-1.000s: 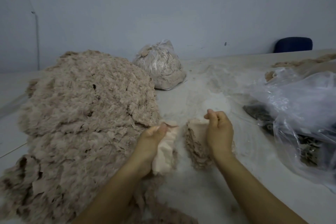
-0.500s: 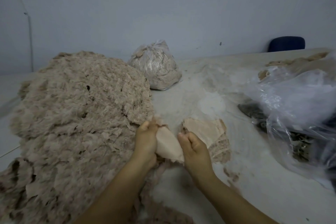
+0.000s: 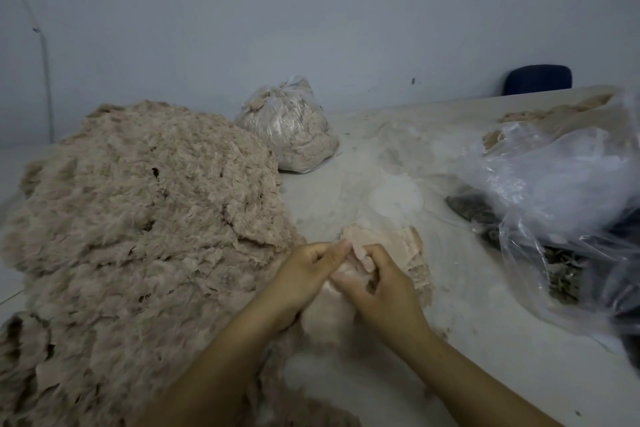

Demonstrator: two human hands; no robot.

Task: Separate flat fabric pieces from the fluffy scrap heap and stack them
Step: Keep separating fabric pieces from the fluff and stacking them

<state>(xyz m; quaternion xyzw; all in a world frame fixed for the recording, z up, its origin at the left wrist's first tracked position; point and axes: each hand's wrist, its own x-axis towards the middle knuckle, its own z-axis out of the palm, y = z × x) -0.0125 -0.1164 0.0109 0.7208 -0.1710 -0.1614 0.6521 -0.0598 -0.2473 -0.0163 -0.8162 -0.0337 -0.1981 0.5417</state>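
Note:
A big fluffy beige scrap heap (image 3: 138,236) covers the left half of the table. A small stack of flat peach fabric pieces (image 3: 405,246) lies just right of the heap's edge. My left hand (image 3: 304,274) and my right hand (image 3: 384,291) meet in front of the stack, both pinching one flat peach fabric piece (image 3: 358,251) held between them. A blurred tuft of fluff (image 3: 329,322) hangs below the hands, and the rest of the held piece is hidden by my fingers.
A tied clear bag of scraps (image 3: 291,128) stands behind the heap. A crumpled clear plastic bag (image 3: 554,191) with dark scraps lies at the right. More beige scraps (image 3: 554,111) sit at the far right, with a blue chair back (image 3: 538,79) beyond the dusty table (image 3: 467,340).
My right hand left the stack and came over to my left hand. Both hands now grip the same peach piece, drawn closer together in front of the stack.

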